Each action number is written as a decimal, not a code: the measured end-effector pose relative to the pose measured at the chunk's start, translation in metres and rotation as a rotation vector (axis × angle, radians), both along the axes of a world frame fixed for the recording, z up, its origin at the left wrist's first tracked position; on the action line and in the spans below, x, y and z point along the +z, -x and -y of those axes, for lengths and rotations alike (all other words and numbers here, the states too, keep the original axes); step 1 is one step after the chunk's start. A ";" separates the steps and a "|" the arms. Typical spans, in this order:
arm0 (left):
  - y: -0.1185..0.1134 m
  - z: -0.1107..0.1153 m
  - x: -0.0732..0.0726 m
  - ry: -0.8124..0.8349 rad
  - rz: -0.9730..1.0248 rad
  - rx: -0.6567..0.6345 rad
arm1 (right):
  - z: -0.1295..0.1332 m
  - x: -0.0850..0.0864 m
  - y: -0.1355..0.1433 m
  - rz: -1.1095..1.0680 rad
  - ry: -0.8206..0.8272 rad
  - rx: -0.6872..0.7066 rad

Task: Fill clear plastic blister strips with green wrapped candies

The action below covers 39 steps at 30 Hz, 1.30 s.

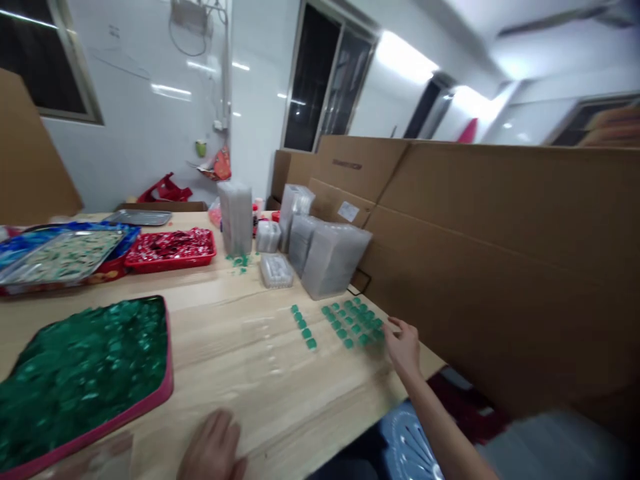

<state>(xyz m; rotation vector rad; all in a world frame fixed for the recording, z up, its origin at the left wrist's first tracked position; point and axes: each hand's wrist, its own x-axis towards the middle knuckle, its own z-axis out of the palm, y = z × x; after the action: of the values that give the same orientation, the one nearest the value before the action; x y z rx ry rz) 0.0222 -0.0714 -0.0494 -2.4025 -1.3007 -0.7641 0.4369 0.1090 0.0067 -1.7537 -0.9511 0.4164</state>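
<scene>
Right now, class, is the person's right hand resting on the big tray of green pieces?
No: the right hand touches the small green pieces laid out by the cardboard, far across the table from the big tray.

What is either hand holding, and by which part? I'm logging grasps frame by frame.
Nothing is clearly held. The right hand touches the edge of the green pieces laid out on the table; the left hand rests flat on the wood.

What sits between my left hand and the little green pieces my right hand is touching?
Nothing visible. The left hand rests flat at the table's near edge, and only bare wooden table lies between it and the green pieces under the right hand. The pink tray of green pieces sits off to the left.
</scene>
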 end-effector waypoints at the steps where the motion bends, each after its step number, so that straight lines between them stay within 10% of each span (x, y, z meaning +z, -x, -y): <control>1: -0.011 -0.008 0.009 0.088 -0.022 0.059 | 0.001 0.000 0.015 0.061 -0.043 0.072; 5: -0.054 -0.042 0.048 0.409 -0.039 0.069 | -0.002 0.000 0.093 0.217 -0.242 0.502; 8: -0.059 -0.060 0.051 0.642 -0.075 0.115 | -0.006 0.003 0.162 0.192 -0.254 0.777; 15: -0.020 -0.011 -0.012 0.508 -0.170 0.284 | 0.022 0.029 0.327 0.166 -0.248 1.414; 21: 0.004 0.018 -0.055 0.305 -0.093 0.413 | 0.016 0.019 0.438 0.568 -0.246 1.565; 28: 0.015 0.025 -0.074 0.021 -0.118 0.414 | 0.007 0.003 0.459 0.597 -0.204 1.592; 39: 0.015 0.026 -0.037 0.116 -0.202 0.383 | 0.012 -0.001 0.454 0.551 -0.185 1.606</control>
<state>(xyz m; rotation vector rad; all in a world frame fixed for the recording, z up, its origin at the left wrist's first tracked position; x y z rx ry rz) 0.0073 -0.0977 -0.0862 -2.1447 -1.6834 -0.3383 -0.0171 0.0971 0.0055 -0.5609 -2.6001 0.7761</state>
